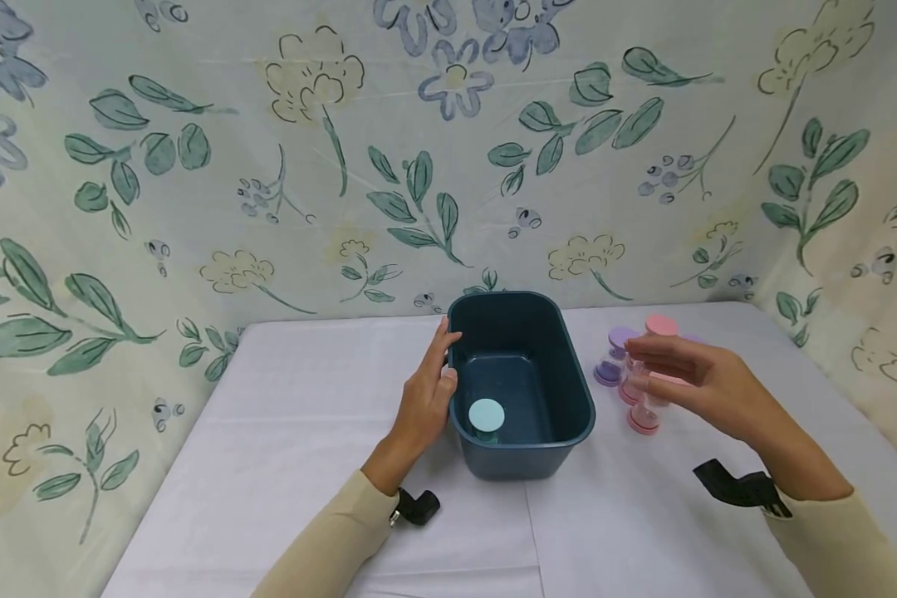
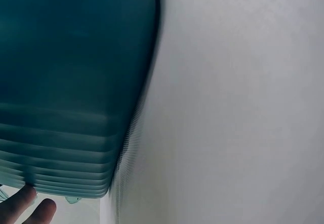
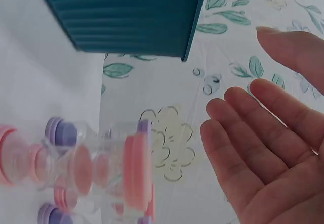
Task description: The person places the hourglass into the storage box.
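Observation:
A dark teal plastic bin (image 1: 521, 465) stands on the table. My left hand (image 1: 421, 394) rests along its left side, with fingers at the rim and the ridged outer wall. Inside the bin, near its front left corner, is a sand timer with a pale aqua cap (image 1: 487, 414). To the right of the bin stands a group of clear sand timers with pink (image 3: 136, 172) and purple (image 3: 65, 133) ends. My right hand (image 1: 691, 378) hovers at these timers, fingers extended and palm empty; it partly hides them in the head view.
A white cloth (image 1: 329, 415) covers the table. Behind it and along both sides hangs a floral curtain (image 1: 419, 274), close to the bin's far end. Black straps with wrist mounts (image 1: 419, 507) sit at both sleeve cuffs.

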Motion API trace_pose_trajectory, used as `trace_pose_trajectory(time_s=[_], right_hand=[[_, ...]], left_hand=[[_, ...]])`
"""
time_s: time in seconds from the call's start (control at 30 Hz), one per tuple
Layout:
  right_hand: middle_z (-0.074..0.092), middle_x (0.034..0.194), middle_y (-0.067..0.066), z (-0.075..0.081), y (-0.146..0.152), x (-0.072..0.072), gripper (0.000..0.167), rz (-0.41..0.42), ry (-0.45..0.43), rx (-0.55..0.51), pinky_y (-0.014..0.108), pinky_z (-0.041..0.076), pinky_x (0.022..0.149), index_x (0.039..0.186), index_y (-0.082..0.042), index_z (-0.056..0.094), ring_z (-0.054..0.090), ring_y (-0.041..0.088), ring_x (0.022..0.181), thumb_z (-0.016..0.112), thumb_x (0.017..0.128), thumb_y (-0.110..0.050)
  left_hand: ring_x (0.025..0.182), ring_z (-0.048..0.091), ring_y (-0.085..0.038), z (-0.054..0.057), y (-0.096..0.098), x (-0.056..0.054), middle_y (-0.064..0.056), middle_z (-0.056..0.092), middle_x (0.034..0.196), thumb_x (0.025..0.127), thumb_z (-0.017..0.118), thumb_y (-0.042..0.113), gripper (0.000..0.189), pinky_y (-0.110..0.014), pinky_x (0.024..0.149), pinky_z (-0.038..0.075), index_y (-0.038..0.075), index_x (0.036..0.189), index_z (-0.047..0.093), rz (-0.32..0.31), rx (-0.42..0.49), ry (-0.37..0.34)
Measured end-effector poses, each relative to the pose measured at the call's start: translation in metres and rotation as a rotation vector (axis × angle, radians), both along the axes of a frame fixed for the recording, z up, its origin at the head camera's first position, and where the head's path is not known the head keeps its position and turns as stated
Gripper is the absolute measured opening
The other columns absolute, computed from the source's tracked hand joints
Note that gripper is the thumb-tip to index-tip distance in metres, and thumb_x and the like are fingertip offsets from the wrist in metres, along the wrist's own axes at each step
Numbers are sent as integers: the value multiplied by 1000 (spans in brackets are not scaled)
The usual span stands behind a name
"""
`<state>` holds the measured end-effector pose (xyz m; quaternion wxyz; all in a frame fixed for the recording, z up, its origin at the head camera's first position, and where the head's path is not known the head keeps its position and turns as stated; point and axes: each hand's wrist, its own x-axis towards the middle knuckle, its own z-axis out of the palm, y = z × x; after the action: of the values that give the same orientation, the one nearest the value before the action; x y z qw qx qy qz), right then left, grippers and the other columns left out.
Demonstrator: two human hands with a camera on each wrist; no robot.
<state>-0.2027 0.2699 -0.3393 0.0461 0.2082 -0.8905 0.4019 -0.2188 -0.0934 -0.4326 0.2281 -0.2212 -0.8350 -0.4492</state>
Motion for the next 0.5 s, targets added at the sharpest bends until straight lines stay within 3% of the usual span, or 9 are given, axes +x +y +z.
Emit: trace_pose_trajectory(time_s=[0.27, 0.5], right_hand=[[59, 132, 9, -16, 25, -1, 49, -78, 11, 41, 8, 47, 76, 134, -19, 57, 50, -16, 106, 71, 87, -26], [57, 131, 15, -29, 40, -2, 53, -125, -10, 51, 8, 47, 73, 135, -11, 55, 46, -20, 103, 71, 88, -28]], left_hand=[[145, 19, -15, -1, 0, 0, 2, 15, 161, 101, 29, 26, 50, -46, 109, 33, 11, 148, 33, -4, 9, -3], [145, 19, -15, 0, 0, 0, 1, 15, 161, 100, 29, 24, 50, -45, 109, 32, 12, 148, 33, -6, 15, -9]])
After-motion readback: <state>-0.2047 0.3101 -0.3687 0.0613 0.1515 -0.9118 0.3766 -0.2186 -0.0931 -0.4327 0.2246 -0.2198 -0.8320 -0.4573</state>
